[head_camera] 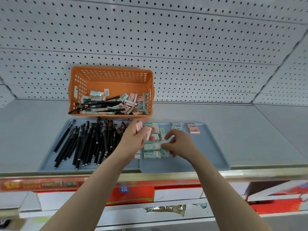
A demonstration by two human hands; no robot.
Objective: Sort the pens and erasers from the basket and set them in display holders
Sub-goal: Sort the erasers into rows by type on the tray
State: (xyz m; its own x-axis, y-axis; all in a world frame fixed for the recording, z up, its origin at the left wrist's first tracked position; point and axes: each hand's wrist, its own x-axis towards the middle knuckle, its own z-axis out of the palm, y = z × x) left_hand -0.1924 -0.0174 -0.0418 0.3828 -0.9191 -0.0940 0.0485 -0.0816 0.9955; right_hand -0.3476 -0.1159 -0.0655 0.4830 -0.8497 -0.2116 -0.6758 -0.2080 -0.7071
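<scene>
The left hand (133, 139) gripped two pink erasers (146, 133), flat rounded blocks in paper sleeves. Dark print ran along the sleeve of one, too small to read. The right hand (180, 144) pinched a white eraser (164, 141) between thumb and fingertips, just above the stacked green-and-white erasers (151, 154). These were rectangular blocks in printed wrappers, lying in rows at the left end of the right tray (208, 147). Their lettering was blurred.

Farther right on that smooth grey-blue plastic tray lay a single green-and-white eraser (177, 126) and a pair of pink ones (193, 128), side by side near the far rim.

The left tray (50, 157), of the same shape and colour, carried a loose fan of black pens (88, 140). They were slim matte barrels with clear caps.

Beyond both trays stood the orange basket (111, 69), a perforated plastic box with a handle slot. It held more black pens mixed with pink and green-and-white erasers, and a barcode label (123, 97) showed on one wrapper.

All of this sat on a grey shelf (266, 130) backed by white pegboard (166, 39). Below the shelf's metal edge lay a red box (131, 194) with a small blue patch of white characters, not clearly legible.
</scene>
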